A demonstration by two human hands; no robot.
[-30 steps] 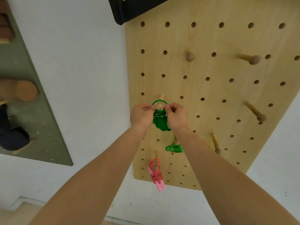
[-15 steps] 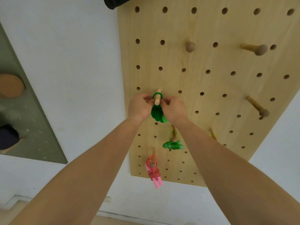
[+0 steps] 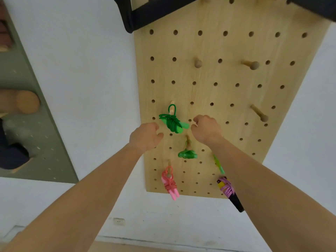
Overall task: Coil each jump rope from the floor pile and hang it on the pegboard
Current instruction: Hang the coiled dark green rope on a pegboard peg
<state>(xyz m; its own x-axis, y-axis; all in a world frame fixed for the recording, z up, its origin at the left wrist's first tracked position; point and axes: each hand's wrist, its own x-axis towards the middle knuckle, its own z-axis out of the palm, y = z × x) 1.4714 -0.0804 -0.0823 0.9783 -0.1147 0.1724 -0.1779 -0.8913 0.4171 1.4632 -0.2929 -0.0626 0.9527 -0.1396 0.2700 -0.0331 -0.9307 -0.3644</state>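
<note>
- The dark green jump rope hung on the wooden pegboard. Its loop sat over a short peg, and the wound bundle dangled just below.
- The left hand sat just beside the bundle, low on its left. Its grip was slack, with the fingers loosely curled round nothing, and it did not touch the rope.
- The right hand mirrored it on the other side. Its grip was also empty and relaxed, and its fingertips were near the green handle end that poked out to the right.
- The rope therefore lay between the two hands and slightly above them. Its long axis ran down from the peg with a small tilt, and neither hand was clearly nearer.
- This rope looked finished, like the lighter green bundle, the pink jump rope and the purple-wrapped rope lower on the board.
- The next step was probably to fetch another rope from the floor pile, which was out of view. A bare peg stood free on the right-hand side.
</note>
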